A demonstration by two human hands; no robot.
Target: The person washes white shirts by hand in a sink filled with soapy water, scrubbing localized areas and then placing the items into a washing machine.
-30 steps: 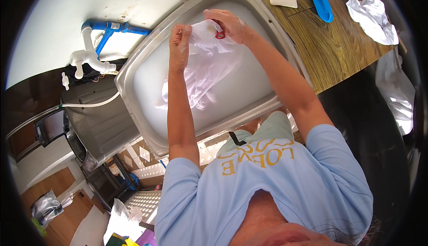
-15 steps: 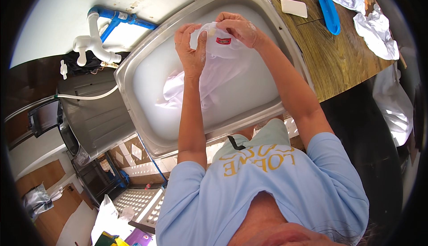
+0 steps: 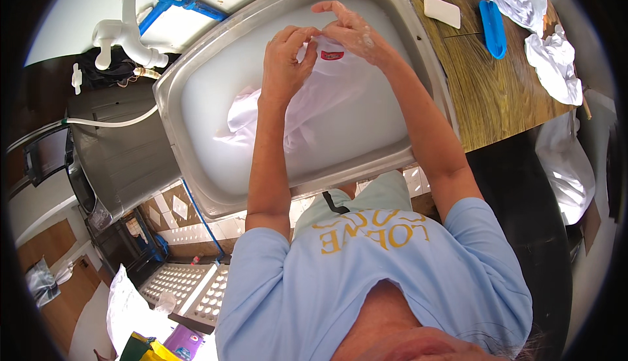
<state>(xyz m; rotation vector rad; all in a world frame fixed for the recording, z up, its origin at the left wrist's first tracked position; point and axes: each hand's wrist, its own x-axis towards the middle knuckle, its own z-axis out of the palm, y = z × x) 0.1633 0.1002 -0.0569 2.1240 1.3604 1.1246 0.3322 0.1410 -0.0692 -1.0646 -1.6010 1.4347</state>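
A white garment (image 3: 327, 99) is pinched at its red-labelled edge by the left hand (image 3: 286, 56) and right hand (image 3: 347, 30), held over a steel sink (image 3: 196, 79) of milky water. A soap bar (image 3: 442, 11) and blue brush (image 3: 492, 28) are seen on the wooden counter (image 3: 504, 92).

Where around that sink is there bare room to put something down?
The brown wooden counter is bare below the blue brush, between the steel sink rim and the crumpled white cloths. Its far end is crowded by the white soap bar. Both hands and white garment fill the sink's middle.
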